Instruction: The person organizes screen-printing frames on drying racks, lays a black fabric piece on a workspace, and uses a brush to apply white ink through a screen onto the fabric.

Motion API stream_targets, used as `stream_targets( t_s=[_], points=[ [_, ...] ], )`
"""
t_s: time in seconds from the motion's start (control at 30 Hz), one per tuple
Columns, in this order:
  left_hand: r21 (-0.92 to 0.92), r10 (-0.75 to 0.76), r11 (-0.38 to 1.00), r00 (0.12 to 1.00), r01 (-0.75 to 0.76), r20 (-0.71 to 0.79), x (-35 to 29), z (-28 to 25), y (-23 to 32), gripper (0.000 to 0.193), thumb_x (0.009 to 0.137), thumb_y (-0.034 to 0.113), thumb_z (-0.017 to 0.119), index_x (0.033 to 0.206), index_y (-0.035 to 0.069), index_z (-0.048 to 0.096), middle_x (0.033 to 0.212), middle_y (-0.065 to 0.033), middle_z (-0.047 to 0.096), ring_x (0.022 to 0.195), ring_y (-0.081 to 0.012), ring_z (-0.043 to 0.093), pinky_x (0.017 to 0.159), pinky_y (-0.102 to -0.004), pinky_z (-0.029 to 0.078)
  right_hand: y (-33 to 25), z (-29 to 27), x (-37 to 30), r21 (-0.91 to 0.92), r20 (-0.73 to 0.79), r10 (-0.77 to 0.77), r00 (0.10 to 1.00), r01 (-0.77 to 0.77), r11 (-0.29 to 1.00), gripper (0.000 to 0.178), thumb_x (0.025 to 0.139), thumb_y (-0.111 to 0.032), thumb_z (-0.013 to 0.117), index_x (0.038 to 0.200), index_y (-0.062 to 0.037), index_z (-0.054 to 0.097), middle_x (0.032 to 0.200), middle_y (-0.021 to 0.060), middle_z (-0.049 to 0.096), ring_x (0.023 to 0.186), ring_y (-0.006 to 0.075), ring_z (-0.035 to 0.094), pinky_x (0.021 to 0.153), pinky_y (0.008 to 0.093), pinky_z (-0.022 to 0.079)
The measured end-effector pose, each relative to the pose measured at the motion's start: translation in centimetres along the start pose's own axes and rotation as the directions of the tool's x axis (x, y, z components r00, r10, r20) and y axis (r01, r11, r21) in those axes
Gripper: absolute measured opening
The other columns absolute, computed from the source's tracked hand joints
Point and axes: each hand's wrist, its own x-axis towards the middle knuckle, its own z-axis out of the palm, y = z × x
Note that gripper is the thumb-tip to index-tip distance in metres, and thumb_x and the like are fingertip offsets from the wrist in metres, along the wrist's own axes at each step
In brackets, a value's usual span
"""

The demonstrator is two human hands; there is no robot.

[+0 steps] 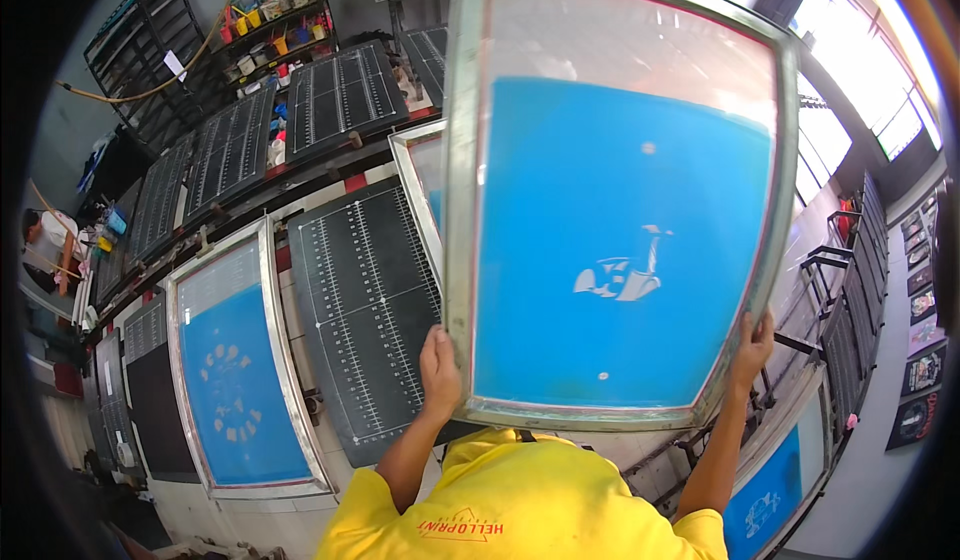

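I hold up a large screen-printing frame (462,190) in front of me, nearly upright. Its mesh carries a blue coating (560,190) with a pale scooter-shaped stencil and two small round marks. The top strip of the mesh is uncoated and see-through. My left hand (440,370) grips the lower left side of the metal frame, fingers partly behind it. On the lower right side my right hand (752,350) has hold of the same frame. Just left of it lies a black printing board (375,300) with white ruled scales.
Another blue screen (235,380) stands at left, and a further one (765,500) sits low at right. Behind the held frame part of another screen frame (405,160) shows. More ruled boards (340,100) line the far side; shelves (280,35) hold ink tubs. Black racks (860,290) run along the right.
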Motion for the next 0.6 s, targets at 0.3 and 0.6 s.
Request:
stream_targets(
  t_s=[0.3, 0.6],
  points=[
    [-0.040, -0.199, 0.980, 0.920, 0.197, -0.339, -5.0, -7.1, -1.9, 0.052, 0.105, 0.037, 0.038, 0.122, -0.010, 0.053, 0.109, -0.0152, 0.059, 0.103, -0.0238, 0.052, 0.095, -0.0334, 0.039, 3.4, 13.4, 2.1, -0.073, 0.239, -0.103, 0.965, 0.124, 0.990, 0.051, 0.089, -0.016, 0.069, 0.132, 0.0054, 0.053, 0.117, 0.0167, 0.066, 0.109, 0.0203, 0.061, 0.095, 0.0326, 0.047],
    [-0.190, -0.386, 0.920, 0.873, 0.342, -0.299, -6.3, -4.8, -3.2, 0.063, 0.104, 0.041, 0.038, 0.140, -0.010, 0.040, 0.139, -0.0226, 0.048, 0.128, -0.0303, 0.046, 0.108, -0.0353, 0.033, 8.0, 18.3, 6.7, -0.304, 0.400, -0.024, 0.916, 0.158, 0.939, 0.061, 0.085, -0.033, 0.072, 0.130, 0.0048, 0.056, 0.127, 0.0261, 0.061, 0.120, 0.0336, 0.059, 0.101, 0.0389, 0.044]
  ],
)
